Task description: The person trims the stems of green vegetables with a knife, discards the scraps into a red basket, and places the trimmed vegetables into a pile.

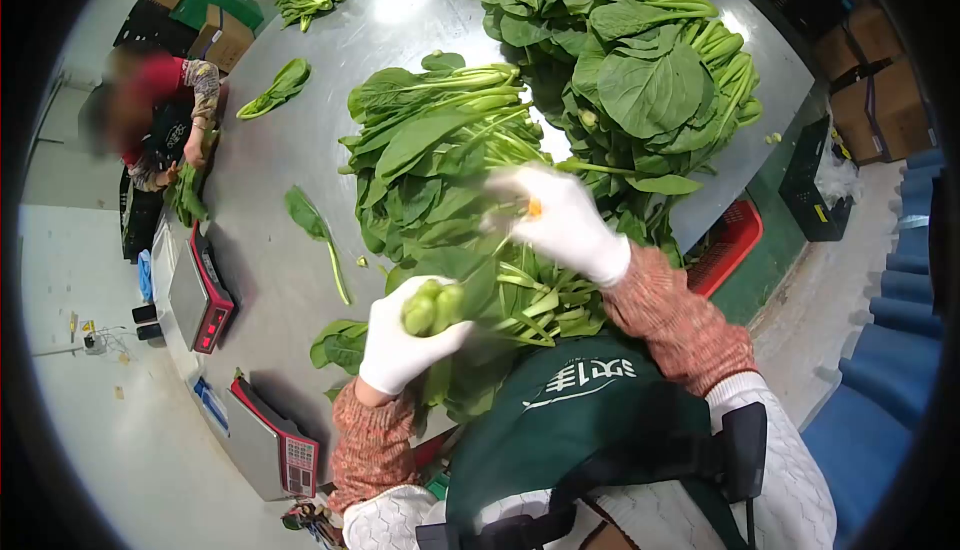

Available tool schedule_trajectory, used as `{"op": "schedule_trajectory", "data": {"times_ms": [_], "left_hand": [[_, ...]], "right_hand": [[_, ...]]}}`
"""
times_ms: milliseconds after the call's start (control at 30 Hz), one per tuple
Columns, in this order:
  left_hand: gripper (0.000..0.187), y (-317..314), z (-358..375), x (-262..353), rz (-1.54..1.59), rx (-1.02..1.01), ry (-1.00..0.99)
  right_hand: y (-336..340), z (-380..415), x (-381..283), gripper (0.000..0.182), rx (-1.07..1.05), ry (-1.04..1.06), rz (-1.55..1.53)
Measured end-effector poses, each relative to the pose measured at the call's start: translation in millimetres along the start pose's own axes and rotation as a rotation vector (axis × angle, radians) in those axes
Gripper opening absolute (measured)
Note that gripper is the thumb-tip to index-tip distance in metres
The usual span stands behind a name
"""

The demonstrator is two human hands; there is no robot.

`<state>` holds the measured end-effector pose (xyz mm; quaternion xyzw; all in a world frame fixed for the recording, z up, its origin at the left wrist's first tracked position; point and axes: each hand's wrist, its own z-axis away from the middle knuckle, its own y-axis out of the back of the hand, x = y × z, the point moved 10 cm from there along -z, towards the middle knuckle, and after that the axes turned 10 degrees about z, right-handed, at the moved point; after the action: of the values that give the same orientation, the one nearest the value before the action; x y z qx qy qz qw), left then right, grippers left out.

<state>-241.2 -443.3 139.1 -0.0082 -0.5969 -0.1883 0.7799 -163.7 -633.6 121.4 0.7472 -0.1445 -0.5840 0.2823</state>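
Steel table (pixel 300 280) carries large heaps of greens (pixel 640 80), unsorted. Left hand (pixel 400 335) clamps a bunch of stems (pixel 435 305); right hand (pixel 555 220) pinches loose leaves (pixel 440 150). Bundling barely begun.

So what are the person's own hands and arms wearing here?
Both the left hand and the right hand wear white gloves. Over each forearm is a reddish-brown mottled knit sleeve cover, and above it a white quilted jacket sleeve. A dark green apron with white lettering covers the front.

Produce packing room: greens (pixel 640 80), scales (pixel 200 295), crates (pixel 730 245).
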Motion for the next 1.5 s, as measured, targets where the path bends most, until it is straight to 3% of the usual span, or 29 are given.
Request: {"op": "schedule_trajectory", "data": {"times_ms": [33, 100, 133, 233, 333, 367, 433, 500, 533, 567, 600, 633, 700, 767, 800, 900, 967, 1033, 1133, 1300, 1400, 1500], "left_hand": [[0.044, 9.5, 2.5, 0.0, -0.028, 0.039, -0.031], [0.042, 24.4, 4.6, 0.4, 0.050, 0.104, -0.023], [0.042, 30.5, 5.8, 1.4, 0.089, 0.138, -0.017], [0.040, 43.2, 10.0, 13.6, 0.047, 0.207, -0.062], [0.039, 74.6, 26.7, 22.6, 0.040, 0.374, -0.059], [0.039, 89.4, 34.8, 21.1, 0.066, 0.446, -0.074], [0.037, 117.3, 54.6, 39.3, -0.152, 0.602, -0.153], [0.033, 140.5, 74.9, 43.6, -0.230, 0.730, -0.229], [0.033, 138.7, 80.9, 55.6, -0.254, 0.765, -0.185], [0.033, 147.8, 88.2, 53.1, -0.276, 0.788, -0.272], [0.034, 145.8, 91.8, 58.3, -0.298, 0.811, -0.289], [0.034, 142.2, 93.5, 65.3, -0.322, 0.831, -0.313], [0.034, 133.2, 89.9, 75.6, -0.358, 0.818, -0.350], [0.033, 119.9, 85.3, 87.2, -0.395, 0.782, -0.384], [0.033, 111.5, 82.3, 95.4, -0.414, 0.753, -0.397], [0.032, 111.2, 88.1, 100.7, -0.485, 0.773, -0.402], [0.032, 121.2, 96.1, 97.1, -0.449, 0.819, -0.385], [0.033, 133.1, 104.8, 90.6, -0.432, 0.842, -0.423], [0.031, 136.5, 109.8, 88.1, -0.424, 0.860, -0.444], [0.032, 127.6, 116.0, 106.0, -0.383, 0.871, -0.435], [0.030, 109.4, 115.6, 126.1, -0.441, 0.828, -0.467], [0.031, 77.7, 101.2, 134.2, -0.575, 0.610, -0.440]], "right_hand": [[7.3, -13.2, 23.0, 0.060, 0.169, -0.008, 0.295], [-4.6, -35.8, 56.6, 0.074, 0.270, 0.000, 0.661], [-25.7, -50.7, 78.8, 0.067, -0.008, -0.130, 0.715], [-26.0, -62.8, 62.6, 0.024, 0.002, 0.057, 0.742], [-8.9, -35.1, 2.6, 0.016, 0.054, 0.263, 0.632], [-12.7, -16.4, -9.0, 0.017, 0.016, 0.325, 0.468], [-47.6, 26.3, -18.8, 0.020, -0.298, 0.337, 0.524], [-52.3, 53.5, -26.1, 0.029, -0.480, 0.417, 0.319], [-37.1, 44.3, -17.1, 0.036, -0.350, 0.366, 0.208], [-22.4, 26.3, 3.1, 0.030, -0.261, 0.227, 0.203], [-6.6, 9.9, 27.4, 0.027, -0.040, 0.210, 0.215], [2.2, -6.1, 59.4, 0.030, -0.011, -0.087, 0.234], [-11.4, -27.6, 101.8, 0.035, 0.048, -0.086, 0.587], [-40.8, -39.7, 119.1, 0.034, -0.140, -0.090, 0.721], [-39.9, -38.4, 111.6, 0.033, 0.009, 0.076, 0.775], [7.2, -28.5, 71.8, 0.025, 0.090, 0.027, 0.398], [42.9, -23.9, 44.8, 0.029, 0.109, 0.010, 0.112], [60.8, -10.0, 42.0, 0.028, -0.031, -0.300, -0.314], [77.1, -11.0, 32.6, 0.032, -0.052, -0.255, -0.217], [80.3, -4.8, 12.3, 0.026, -0.023, -0.218, -0.342], [80.0, -7.2, 0.3, 0.025, 0.012, -0.098, -0.285], [75.0, -3.8, -51.7, 0.020, 0.017, 0.158, -0.237]]}}
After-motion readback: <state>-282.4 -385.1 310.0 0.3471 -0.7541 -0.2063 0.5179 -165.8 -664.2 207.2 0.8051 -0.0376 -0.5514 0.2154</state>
